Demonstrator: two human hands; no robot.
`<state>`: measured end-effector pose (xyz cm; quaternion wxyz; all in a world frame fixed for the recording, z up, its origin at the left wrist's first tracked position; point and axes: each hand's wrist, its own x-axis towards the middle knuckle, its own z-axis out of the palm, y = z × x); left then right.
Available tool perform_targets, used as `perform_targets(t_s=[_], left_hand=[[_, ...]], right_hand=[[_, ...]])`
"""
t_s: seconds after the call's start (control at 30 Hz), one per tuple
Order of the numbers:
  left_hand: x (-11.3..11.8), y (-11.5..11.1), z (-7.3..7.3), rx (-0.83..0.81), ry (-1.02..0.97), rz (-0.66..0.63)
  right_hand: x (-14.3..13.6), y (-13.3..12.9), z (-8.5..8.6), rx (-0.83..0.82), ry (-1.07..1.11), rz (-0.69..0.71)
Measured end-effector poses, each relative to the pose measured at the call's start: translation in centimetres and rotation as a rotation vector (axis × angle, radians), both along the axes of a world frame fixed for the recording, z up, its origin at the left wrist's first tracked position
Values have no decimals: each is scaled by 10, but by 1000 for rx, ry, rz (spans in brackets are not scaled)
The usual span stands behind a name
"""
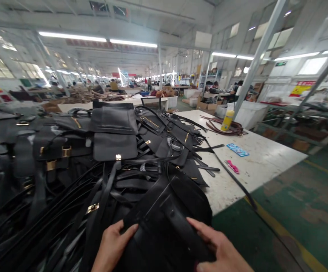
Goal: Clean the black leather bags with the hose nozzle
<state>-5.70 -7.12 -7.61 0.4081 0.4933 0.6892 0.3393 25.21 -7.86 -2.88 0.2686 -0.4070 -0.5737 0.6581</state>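
A black leather bag piece (155, 230) lies close in front of me at the table's near edge, tilted, with a strap-like handle across its right part. My left hand (114, 241) grips its left edge, thumb on top and fingers going underneath. On the right side, my right hand (219, 245) closes around the handle part, fingertips at its upper edge. Something small and dark pink shows by the right thumb, too little of it to name. Behind and left of the piece is a heap of black leather bags (114, 145) with gold clasps and long straps.
On the white table (268, 158) lie a pink cutter-like tool (232, 166), a blue patterned card (237, 149), a yellow bottle (227, 120) and coiled brown straps (217, 128). A long black strap (234, 177) hangs over the right edge. Metal posts and people stand farther back.
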Motion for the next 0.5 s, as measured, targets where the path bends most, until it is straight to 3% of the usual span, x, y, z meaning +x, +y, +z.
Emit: perform_targets(t_s=[0.1,0.2,0.37,0.5], left_hand=[[0,2,-4,-2,-41,9],[4,5,-5,4,-74,7],[18,12,-1,47,-64,-6],[21,17,-3,38,-57,-4]], right_hand=[[51,-10,5,43,11,-146],[87,-14,-5,-46,-78,-280],[101,2,-40,-125,-71,-436],[106,32,-49,-136,28,-409]])
